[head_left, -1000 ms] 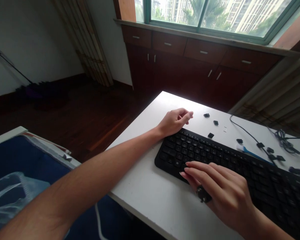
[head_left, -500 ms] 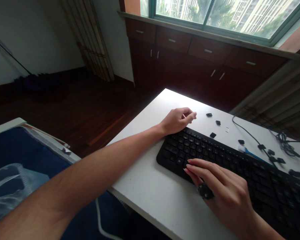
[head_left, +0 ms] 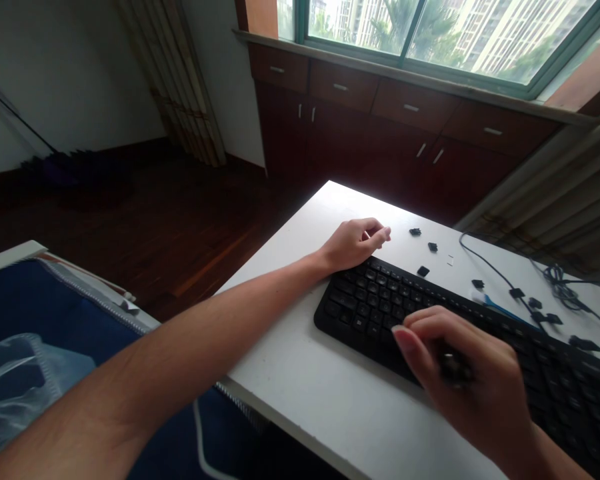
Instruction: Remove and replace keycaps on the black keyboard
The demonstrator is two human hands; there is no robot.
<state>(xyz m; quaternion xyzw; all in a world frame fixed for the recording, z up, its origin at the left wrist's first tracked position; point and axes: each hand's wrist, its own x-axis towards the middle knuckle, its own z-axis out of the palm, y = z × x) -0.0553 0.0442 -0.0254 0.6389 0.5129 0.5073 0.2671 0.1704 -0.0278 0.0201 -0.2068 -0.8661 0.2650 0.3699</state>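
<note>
Keyboard [head_left: 377,300] lies part-hidden — right hand [head_left: 495,390] gripping a dark object [head_left: 454,368], left hand [head_left: 356,241] slackly curled — before black pieces [head_left: 433,247].

Shows a white Windows sign [head_left: 359,322] on one key [head_left: 357,327] of the black keyboard [head_left: 395,308], nearer than the left hand [head_left: 357,241] and left of the right hand [head_left: 467,377], carries pale characters [head_left: 373,298] too small to read between both, and bears a faint, illegible mark [head_left: 591,366] beyond the latter.

Dk wood flr [head_left: 215,213], brn cabs [head_left: 347,137] under bright grn-framed window [head_left: 430,40]
</note>
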